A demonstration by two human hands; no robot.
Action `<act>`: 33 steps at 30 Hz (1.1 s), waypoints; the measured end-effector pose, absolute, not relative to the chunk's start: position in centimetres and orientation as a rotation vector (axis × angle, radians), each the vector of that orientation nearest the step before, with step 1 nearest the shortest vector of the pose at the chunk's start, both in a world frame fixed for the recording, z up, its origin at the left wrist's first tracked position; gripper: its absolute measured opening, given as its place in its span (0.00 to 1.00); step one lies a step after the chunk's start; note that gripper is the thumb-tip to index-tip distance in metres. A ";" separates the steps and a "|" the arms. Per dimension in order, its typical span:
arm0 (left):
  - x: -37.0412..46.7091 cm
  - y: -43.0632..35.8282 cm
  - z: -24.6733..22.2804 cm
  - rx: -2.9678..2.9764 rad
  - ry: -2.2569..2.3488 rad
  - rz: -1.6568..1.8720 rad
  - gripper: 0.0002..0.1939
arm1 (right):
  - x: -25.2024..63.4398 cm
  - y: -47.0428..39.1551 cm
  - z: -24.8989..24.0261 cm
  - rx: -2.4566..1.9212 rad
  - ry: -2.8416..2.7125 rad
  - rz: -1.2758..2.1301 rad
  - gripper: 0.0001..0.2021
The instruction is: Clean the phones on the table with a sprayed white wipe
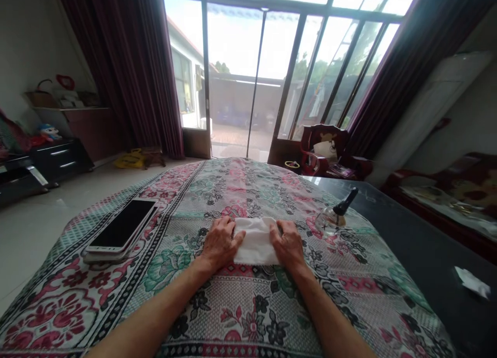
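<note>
A folded white cloth [254,244], perhaps a tissue, lies flat on the patterned tablecloth [248,316] in front of me. My left hand [222,240] grips its left edge, the thumb resting on top and the fingers curled at the side. At the opposite edge, my right hand [287,241] holds the cloth in the same way; its fingertips are partly hidden. The cloth's top edge is slightly wavy between the two hands. To the right stands a clear glass bottle [329,221] with a black spray or pump top [346,201].
Two stacked phones [123,226] lie on the left of the tablecloth. A dark tabletop [411,244] shows at right, with a crumpled white tissue [472,282] on it. Beyond are a red wooden chair [324,145], glass doors [248,83] and dark curtains [128,62].
</note>
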State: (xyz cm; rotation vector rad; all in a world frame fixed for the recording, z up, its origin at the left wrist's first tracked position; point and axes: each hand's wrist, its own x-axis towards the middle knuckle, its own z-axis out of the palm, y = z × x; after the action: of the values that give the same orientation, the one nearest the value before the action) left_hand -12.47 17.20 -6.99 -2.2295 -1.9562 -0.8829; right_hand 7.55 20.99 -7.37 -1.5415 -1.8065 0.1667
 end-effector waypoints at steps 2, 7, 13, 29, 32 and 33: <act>-12.6 17.0 -7.5 -2.224 -1.918 -0.911 0.16 | 7.6 21.0 -7.5 -1.542 -1.838 0.129 0.15; -12.7 17.0 -8.3 -2.215 -1.919 -0.944 0.16 | 7.7 20.9 -7.9 -1.507 -1.846 0.119 0.11; -12.6 17.1 -8.3 -2.224 -1.933 -0.972 0.17 | 7.9 20.4 -7.7 -1.471 -1.833 0.166 0.10; -13.9 14.8 -7.6 -2.292 -1.836 -0.995 0.20 | 8.0 20.3 -7.8 -1.480 -1.825 0.143 0.11; -15.8 12.7 -6.7 -2.327 -1.785 -0.998 0.20 | 8.4 19.8 -7.5 -1.466 -1.797 0.126 0.12; -16.9 11.9 -6.2 -2.330 -1.759 -0.998 0.20 | 8.8 19.5 -7.4 -1.457 -1.789 0.117 0.13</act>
State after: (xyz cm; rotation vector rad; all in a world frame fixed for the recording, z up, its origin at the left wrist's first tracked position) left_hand -16.89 11.86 -6.24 -2.3302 -1.7587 -0.9980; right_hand 8.82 19.45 -7.36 -1.4566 -1.7890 0.1174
